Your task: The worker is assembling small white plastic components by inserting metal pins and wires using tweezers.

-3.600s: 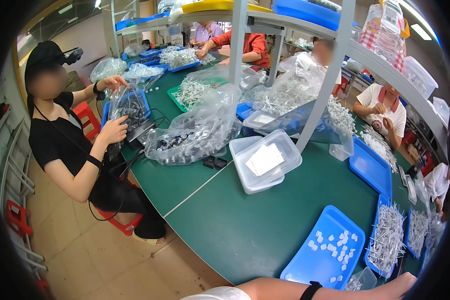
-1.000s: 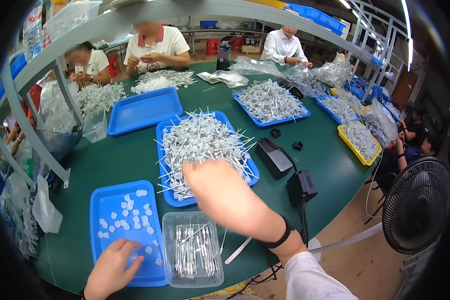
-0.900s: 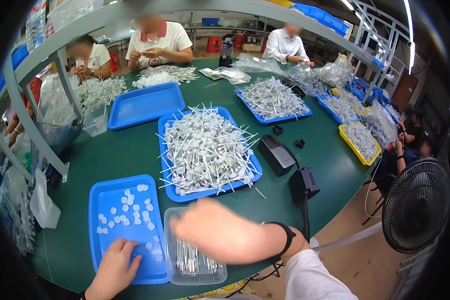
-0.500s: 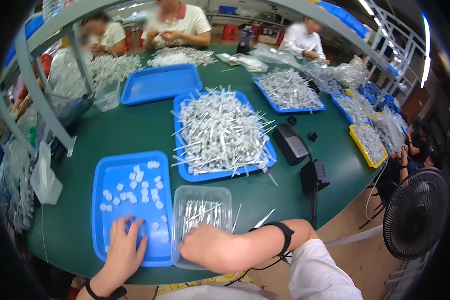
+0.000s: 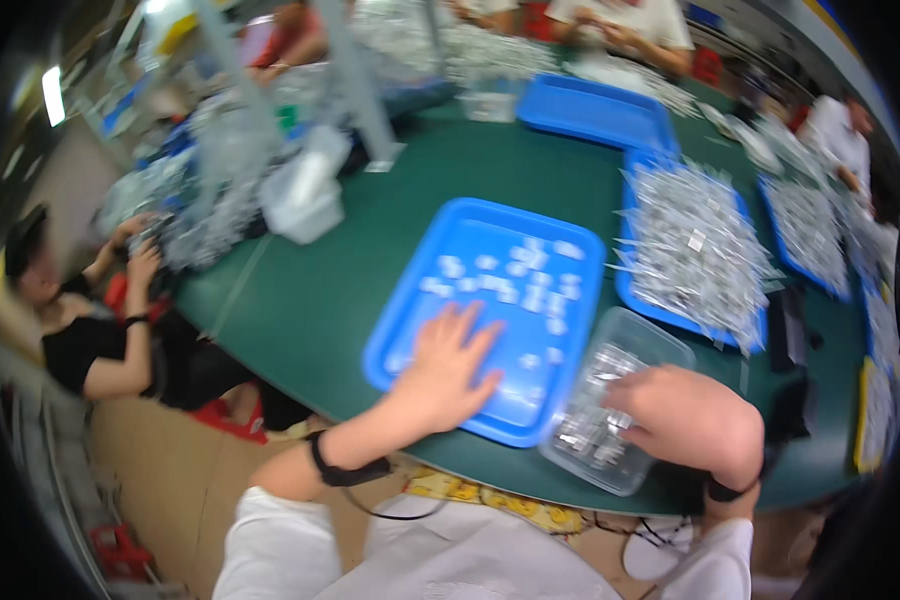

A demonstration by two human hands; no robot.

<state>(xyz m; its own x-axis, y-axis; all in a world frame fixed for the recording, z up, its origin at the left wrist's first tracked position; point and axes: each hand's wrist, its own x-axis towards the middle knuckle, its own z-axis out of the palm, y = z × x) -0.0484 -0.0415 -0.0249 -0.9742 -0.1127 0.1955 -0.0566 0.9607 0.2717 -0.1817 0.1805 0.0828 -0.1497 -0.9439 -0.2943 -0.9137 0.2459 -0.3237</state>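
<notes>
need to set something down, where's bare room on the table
The green table is bare between the near blue tray and the plastic tubs, and from that tray back to the far blue tray. It's crowded rightward: clear box, right hand at it, and heaped tray.

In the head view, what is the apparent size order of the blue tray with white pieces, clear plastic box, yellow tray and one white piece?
1. Blue tray with white pieces
2. Clear plastic box, partly hidden by the right hand
3. Yellow tray, near the right rim
4. One white piece
</notes>
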